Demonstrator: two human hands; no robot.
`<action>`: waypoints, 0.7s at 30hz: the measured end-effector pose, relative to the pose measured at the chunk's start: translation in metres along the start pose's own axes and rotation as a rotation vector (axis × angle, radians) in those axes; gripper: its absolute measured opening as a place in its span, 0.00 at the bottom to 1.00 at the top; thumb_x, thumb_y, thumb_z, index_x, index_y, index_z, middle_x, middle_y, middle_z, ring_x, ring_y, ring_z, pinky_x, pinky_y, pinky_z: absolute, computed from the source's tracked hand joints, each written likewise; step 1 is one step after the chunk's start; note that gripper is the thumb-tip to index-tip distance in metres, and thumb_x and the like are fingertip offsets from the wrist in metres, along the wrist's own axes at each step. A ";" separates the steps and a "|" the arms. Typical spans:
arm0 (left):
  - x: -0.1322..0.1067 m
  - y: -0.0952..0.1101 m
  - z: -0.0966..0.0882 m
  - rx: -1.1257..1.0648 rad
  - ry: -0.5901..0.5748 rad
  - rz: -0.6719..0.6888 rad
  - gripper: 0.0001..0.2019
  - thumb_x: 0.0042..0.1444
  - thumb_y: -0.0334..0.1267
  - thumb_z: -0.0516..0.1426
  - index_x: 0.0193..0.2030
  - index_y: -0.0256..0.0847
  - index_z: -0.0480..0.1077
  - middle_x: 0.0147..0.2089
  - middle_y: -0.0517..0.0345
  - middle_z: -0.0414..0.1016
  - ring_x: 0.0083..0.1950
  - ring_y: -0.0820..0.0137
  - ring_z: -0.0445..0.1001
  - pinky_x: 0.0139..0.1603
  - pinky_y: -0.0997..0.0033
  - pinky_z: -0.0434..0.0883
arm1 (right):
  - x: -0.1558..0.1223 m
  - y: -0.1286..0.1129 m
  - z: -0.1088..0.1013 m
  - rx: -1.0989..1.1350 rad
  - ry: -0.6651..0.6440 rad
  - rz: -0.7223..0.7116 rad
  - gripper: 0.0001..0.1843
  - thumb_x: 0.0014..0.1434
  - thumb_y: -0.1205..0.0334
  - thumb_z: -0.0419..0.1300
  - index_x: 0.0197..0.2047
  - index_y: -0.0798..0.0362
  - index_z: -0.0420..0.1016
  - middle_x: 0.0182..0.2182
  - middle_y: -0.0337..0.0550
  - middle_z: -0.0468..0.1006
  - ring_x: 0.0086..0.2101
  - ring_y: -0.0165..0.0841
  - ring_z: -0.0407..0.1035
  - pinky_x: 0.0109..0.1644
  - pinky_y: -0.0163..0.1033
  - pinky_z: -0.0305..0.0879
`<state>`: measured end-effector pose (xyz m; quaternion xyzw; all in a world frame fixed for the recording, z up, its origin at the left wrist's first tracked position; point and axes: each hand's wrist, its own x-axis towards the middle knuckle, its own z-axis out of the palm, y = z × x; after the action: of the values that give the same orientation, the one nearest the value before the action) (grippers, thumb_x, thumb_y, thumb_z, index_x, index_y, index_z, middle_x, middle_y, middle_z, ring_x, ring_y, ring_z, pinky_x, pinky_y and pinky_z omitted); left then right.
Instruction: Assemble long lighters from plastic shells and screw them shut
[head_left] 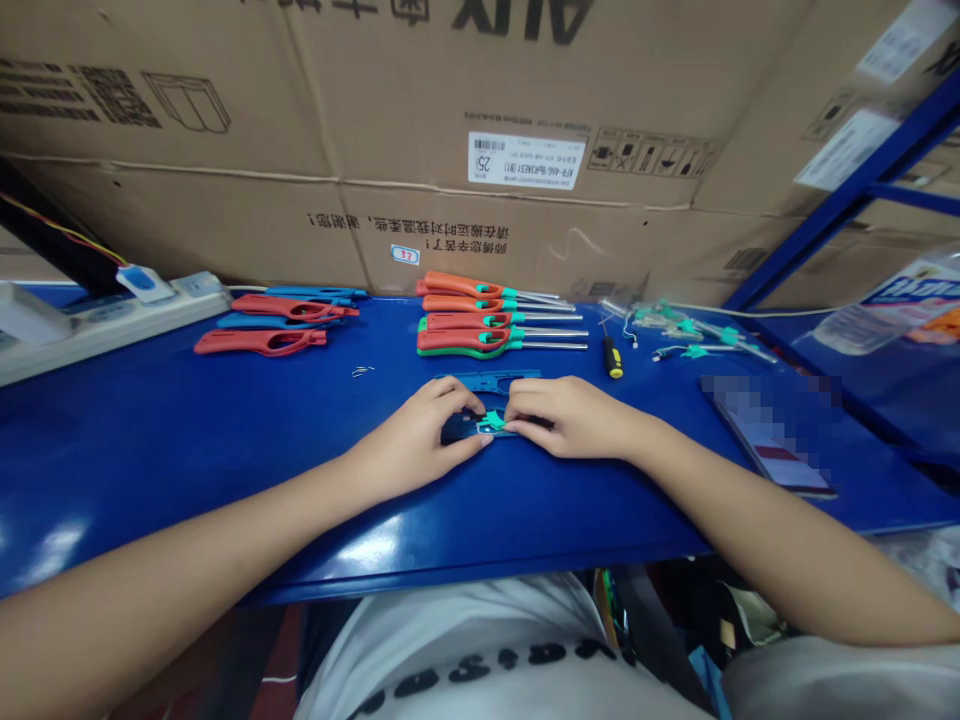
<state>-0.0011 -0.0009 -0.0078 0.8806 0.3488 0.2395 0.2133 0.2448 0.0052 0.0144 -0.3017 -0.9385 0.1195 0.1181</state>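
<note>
On the blue tabletop, a blue lighter shell half [459, 428] lies between my hands, with a teal trigger piece [493, 420] and a thin white wire at its middle. My left hand [431, 430] curls round the shell's left part, thumb and fingertips closed on it. Pinched fingers of my right hand [559, 415] touch the teal piece from the right. Fingers partly cover both parts. Just behind them rests a second blue shell half [491, 381].
Assembled lighters [469, 322] with metal tubes lie behind my hands. Red and blue shells [262, 342] sit left, near a power strip [112, 325]. Rightward are a screwdriver [612, 357], teal-ended tube parts [686, 328] and a phone [772, 440]. A cardboard box [420, 130] stands behind.
</note>
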 end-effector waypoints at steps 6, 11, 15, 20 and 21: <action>0.001 -0.002 0.002 -0.045 0.023 -0.025 0.11 0.62 0.43 0.60 0.46 0.40 0.72 0.46 0.53 0.74 0.49 0.63 0.74 0.53 0.58 0.73 | 0.001 0.000 0.006 -0.122 0.016 -0.036 0.10 0.70 0.61 0.52 0.41 0.54 0.73 0.37 0.44 0.75 0.31 0.31 0.67 0.33 0.35 0.55; 0.001 -0.001 0.002 -0.056 0.029 -0.044 0.11 0.61 0.43 0.61 0.46 0.40 0.72 0.46 0.53 0.73 0.48 0.63 0.74 0.53 0.59 0.73 | 0.001 0.000 0.009 -0.242 0.031 -0.085 0.13 0.72 0.61 0.49 0.41 0.55 0.72 0.37 0.45 0.74 0.28 0.30 0.62 0.30 0.36 0.52; 0.001 -0.001 0.003 -0.057 0.025 -0.046 0.10 0.61 0.42 0.61 0.45 0.39 0.71 0.46 0.52 0.73 0.49 0.62 0.74 0.54 0.59 0.72 | 0.002 -0.001 0.010 -0.254 0.044 -0.092 0.13 0.72 0.61 0.48 0.41 0.55 0.71 0.37 0.46 0.73 0.28 0.30 0.62 0.30 0.35 0.51; 0.001 -0.001 0.003 -0.055 0.017 -0.042 0.10 0.61 0.42 0.61 0.44 0.39 0.71 0.45 0.52 0.72 0.49 0.62 0.73 0.54 0.58 0.72 | 0.002 -0.001 0.011 -0.217 0.053 -0.099 0.12 0.72 0.61 0.48 0.41 0.55 0.70 0.36 0.45 0.72 0.29 0.30 0.62 0.31 0.35 0.52; 0.001 -0.001 0.003 -0.051 0.015 -0.040 0.10 0.61 0.42 0.61 0.44 0.39 0.70 0.45 0.52 0.72 0.49 0.62 0.73 0.54 0.58 0.72 | 0.002 -0.001 0.012 -0.208 0.050 -0.098 0.12 0.72 0.61 0.48 0.40 0.55 0.70 0.35 0.45 0.72 0.29 0.30 0.62 0.31 0.35 0.52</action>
<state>0.0010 -0.0005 -0.0108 0.8660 0.3616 0.2507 0.2375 0.2393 0.0035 0.0042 -0.2692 -0.9561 0.0080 0.1152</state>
